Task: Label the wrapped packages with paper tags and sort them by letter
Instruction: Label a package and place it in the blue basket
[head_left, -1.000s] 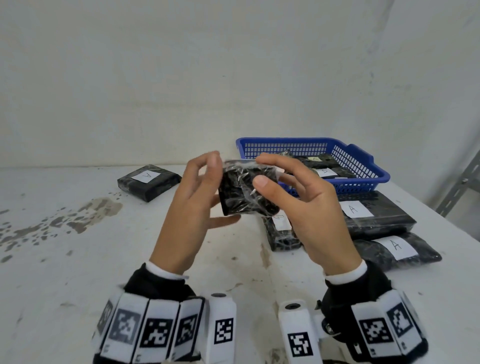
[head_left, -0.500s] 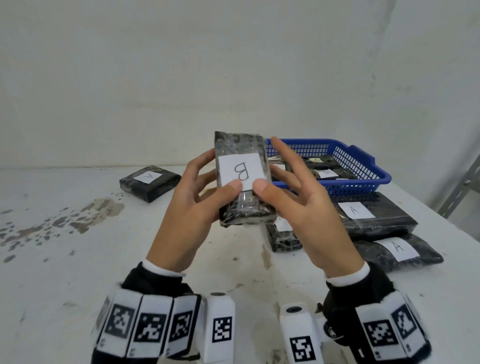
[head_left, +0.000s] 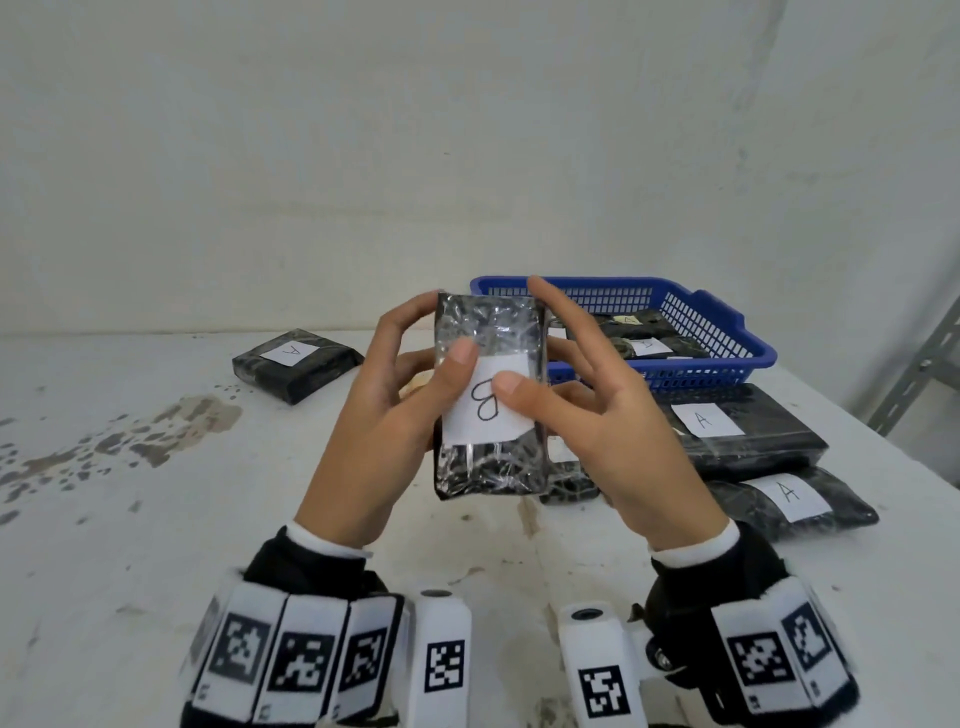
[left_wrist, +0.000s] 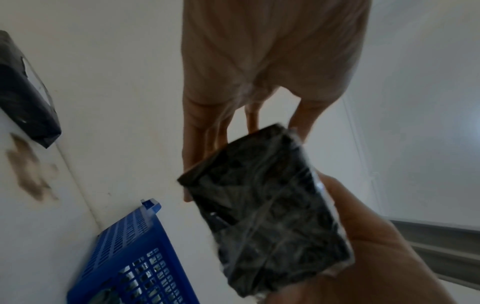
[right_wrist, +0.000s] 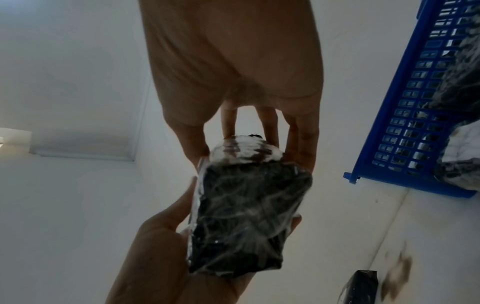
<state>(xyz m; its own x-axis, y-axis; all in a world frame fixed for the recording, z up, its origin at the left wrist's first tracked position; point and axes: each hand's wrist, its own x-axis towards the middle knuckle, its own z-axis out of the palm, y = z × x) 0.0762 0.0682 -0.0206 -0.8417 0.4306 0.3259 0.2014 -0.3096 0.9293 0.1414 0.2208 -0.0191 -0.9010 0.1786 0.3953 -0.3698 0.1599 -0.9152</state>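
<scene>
Both hands hold one black wrapped package (head_left: 488, 332) upright above the table, clear film around it. A white paper tag (head_left: 488, 415) with a handwritten B sits on its near face. My left hand (head_left: 410, 374) grips the left side, thumb on the tag's upper left corner. My right hand (head_left: 566, 384) grips the right side, thumb on the tag's right part. The left wrist view shows the package's untagged back (left_wrist: 265, 216) with left fingers (left_wrist: 200, 148) behind it. In the right wrist view the package (right_wrist: 246, 216) lies between both hands.
A blue basket (head_left: 727, 322) with tagged packages stands behind the hands. Two black packages tagged A (head_left: 737, 431) (head_left: 795, 499) lie right, a small one (head_left: 569, 483) is partly hidden, another A package (head_left: 296, 361) lies far left. A metal rack (head_left: 919, 369) stands at the right edge.
The package was end-on a second ago. It has been turned to face me, and the B tag now sits lower on it. Both thumbs have moved onto the tag.
</scene>
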